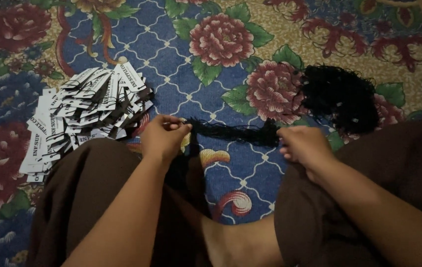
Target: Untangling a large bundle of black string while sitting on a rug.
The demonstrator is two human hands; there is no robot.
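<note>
My left hand (164,137) pinches one end of a thin bunch of black strings (230,132), stretched flat across the carpet. Its other end is gripped by my right hand (305,147), which rests above my right knee. Just beyond my right hand lies a loose heap of black strings (342,96) that the bunch runs into. A pile of white paper tags (80,111) with black print and dark strings lies to the left of my left hand.
I sit cross-legged in brown clothing (92,198) on a flowered carpet (141,44) of blue, red and green. My bare foot (235,242) lies between my knees at the bottom.
</note>
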